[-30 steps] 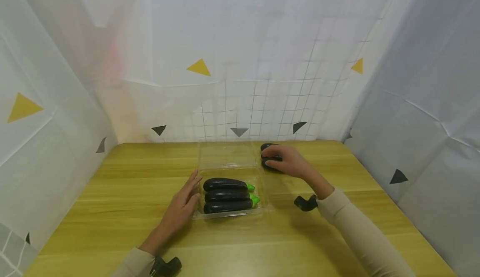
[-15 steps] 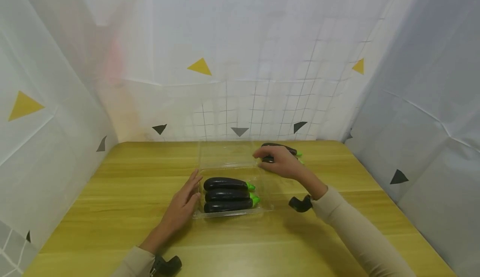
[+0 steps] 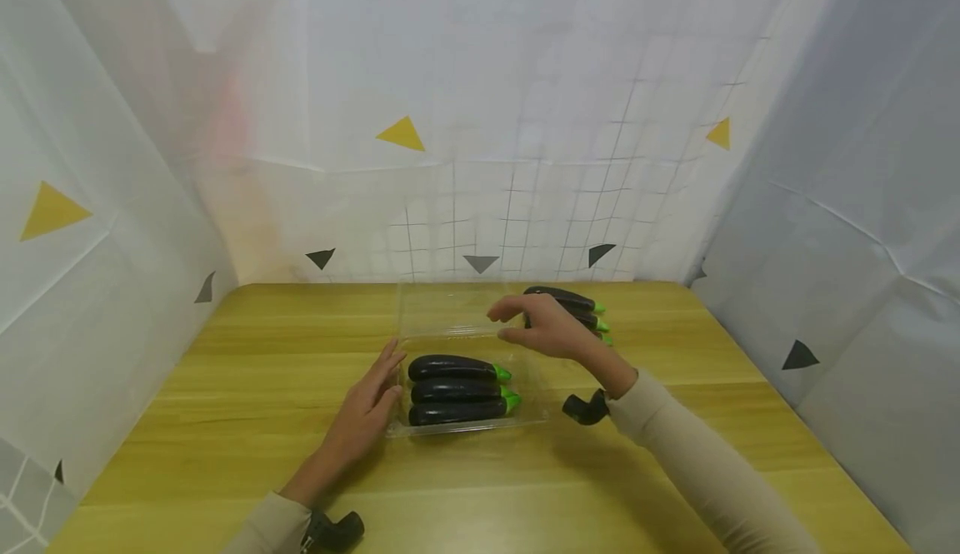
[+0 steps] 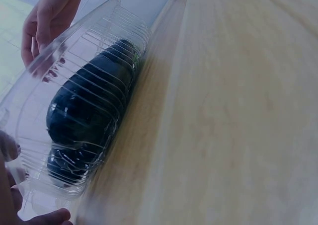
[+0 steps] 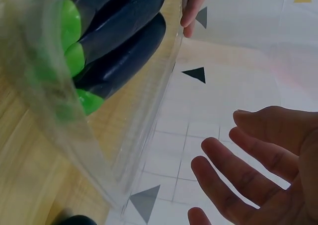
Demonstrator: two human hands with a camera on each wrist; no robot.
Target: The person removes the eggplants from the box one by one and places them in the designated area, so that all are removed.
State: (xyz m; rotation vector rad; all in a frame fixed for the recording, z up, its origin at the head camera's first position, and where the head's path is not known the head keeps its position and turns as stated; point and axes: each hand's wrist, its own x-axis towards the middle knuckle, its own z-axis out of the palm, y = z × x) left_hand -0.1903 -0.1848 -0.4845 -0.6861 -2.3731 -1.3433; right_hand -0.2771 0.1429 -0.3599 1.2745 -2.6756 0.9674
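Note:
A clear plastic clamshell box (image 3: 531, 396) lies with its lid (image 3: 450, 304) folded back. Inside, three dark eggplants (image 3: 453, 391) with green stem ends lie side by side. My left hand (image 3: 356, 421) rests against the box's left edge, its fingers fairly straight along the rim. Above the right part of the hinge hovers my right hand (image 3: 551, 329), empty, with fingers spread and loosely bent. Behind it, three more eggplants (image 3: 566, 296) lie on the table, partly hidden by that hand. Through the box wall, the left wrist view shows the dark eggplants (image 4: 92, 103).
The wooden table (image 3: 247, 387) extends around the box on all sides. White sheets (image 3: 525, 121) with yellow and dark triangles hang behind and at both sides. A black wrist device (image 3: 585, 408) sits by the right cuff, another (image 3: 335, 531) by the left.
My right hand has moved left, away from the eggplants at the back right, to above the box's hinge. Those eggplants now show more. My left hand has stayed put.

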